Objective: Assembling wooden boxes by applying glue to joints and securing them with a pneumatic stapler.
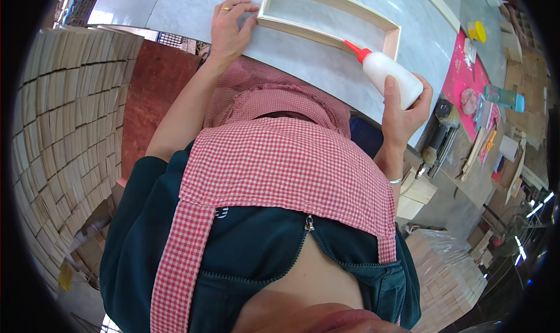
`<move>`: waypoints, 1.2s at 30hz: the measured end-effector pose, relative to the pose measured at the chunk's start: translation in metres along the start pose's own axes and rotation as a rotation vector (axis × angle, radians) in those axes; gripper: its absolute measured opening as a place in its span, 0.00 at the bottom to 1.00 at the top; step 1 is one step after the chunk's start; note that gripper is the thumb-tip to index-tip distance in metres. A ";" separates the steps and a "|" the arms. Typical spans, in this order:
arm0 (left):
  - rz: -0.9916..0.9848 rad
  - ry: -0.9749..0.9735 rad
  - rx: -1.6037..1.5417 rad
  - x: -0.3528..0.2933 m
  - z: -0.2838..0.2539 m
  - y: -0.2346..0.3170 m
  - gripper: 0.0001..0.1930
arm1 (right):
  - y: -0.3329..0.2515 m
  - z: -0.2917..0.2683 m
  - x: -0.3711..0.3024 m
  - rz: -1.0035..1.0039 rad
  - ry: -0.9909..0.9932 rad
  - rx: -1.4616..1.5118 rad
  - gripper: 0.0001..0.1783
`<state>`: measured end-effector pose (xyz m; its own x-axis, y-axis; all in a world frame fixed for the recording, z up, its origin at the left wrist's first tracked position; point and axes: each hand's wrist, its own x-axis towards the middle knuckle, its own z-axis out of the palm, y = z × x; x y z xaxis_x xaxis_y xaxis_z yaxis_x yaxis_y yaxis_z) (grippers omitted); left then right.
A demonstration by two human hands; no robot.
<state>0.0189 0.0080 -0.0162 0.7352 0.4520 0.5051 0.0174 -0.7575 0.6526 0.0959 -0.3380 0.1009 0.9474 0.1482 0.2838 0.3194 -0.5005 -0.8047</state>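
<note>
A shallow rectangular frame of pale wood (303,32) lies on the grey marbled tabletop (192,12). My left hand (231,28), a ring on one finger, rests on the table at the frame's left end. Its thumb and fingers are apart, their tips at or against the outside of the near-left corner; exact contact is hard to make out. In my right hand (403,108) is a white squeeze bottle (388,70) with a red nozzle, wrapped by thumb and fingers. The bottle is tilted, its nozzle tip at the top edge of the frame's near side, towards the right end.
Tall stacks of thin wooden pieces (64,105) stand at the left beside a reddish-brown board (154,99). On the right, a side bench holds a pink sheet (458,79), a blue-capped bottle (504,98), a yellow container (476,32) and a black-bodied tool (440,126).
</note>
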 end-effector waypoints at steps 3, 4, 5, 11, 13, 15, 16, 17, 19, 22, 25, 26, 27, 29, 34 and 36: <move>-0.016 -0.004 0.019 -0.001 -0.002 0.000 0.11 | 0.008 -0.015 -0.002 0.001 0.053 -0.053 0.27; -0.012 -0.009 0.013 -0.001 -0.003 0.000 0.11 | 0.009 -0.020 -0.003 0.005 0.059 -0.058 0.27; -0.017 -0.013 0.013 -0.001 -0.004 0.000 0.11 | 0.010 -0.025 -0.003 0.041 0.071 -0.062 0.27; -0.045 -0.043 0.014 -0.001 -0.007 0.003 0.11 | 0.023 -0.050 -0.004 0.119 0.153 -0.097 0.27; -0.062 -0.060 0.022 -0.001 -0.008 0.004 0.11 | 0.030 -0.055 -0.004 0.086 0.192 -0.118 0.27; -0.059 -0.061 0.019 0.000 -0.006 0.004 0.11 | 0.031 -0.059 -0.003 0.108 0.201 -0.106 0.28; -0.059 -0.061 0.021 0.000 -0.005 0.004 0.12 | 0.032 -0.061 -0.003 0.130 0.204 -0.091 0.28; -0.058 -0.061 0.022 0.001 -0.005 0.004 0.12 | 0.032 -0.063 -0.002 0.151 0.209 -0.076 0.28; -0.048 -0.078 0.033 0.004 -0.007 0.003 0.12 | 0.034 -0.067 0.001 0.167 0.238 -0.065 0.29; -0.035 -0.087 0.036 0.004 -0.007 -0.002 0.11 | 0.062 -0.063 0.012 0.202 0.346 0.041 0.27; -0.082 -0.096 0.042 0.000 -0.015 0.006 0.11 | 0.080 -0.076 0.044 0.160 0.475 0.007 0.25; -0.060 -0.095 0.024 -0.001 -0.017 0.008 0.11 | 0.089 -0.078 0.060 0.151 0.524 -0.056 0.24; -0.083 -0.104 0.039 -0.001 -0.018 0.009 0.11 | 0.099 -0.079 0.080 0.142 0.570 -0.117 0.23; -0.081 -0.127 0.036 -0.001 -0.017 0.010 0.10 | 0.141 -0.089 0.121 0.009 0.668 -0.232 0.23; -0.086 -0.184 0.031 -0.003 -0.015 0.002 0.08 | 0.213 -0.115 0.217 0.190 0.619 -0.579 0.25; -0.128 -0.146 0.031 -0.002 -0.014 -0.004 0.07 | 0.244 -0.128 0.234 0.298 0.452 -0.739 0.27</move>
<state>0.0080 0.0165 -0.0121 0.8162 0.4741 0.3302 0.1361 -0.7133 0.6875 0.3922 -0.5351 0.0375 0.8394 -0.3448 0.4202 -0.1804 -0.9060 -0.3830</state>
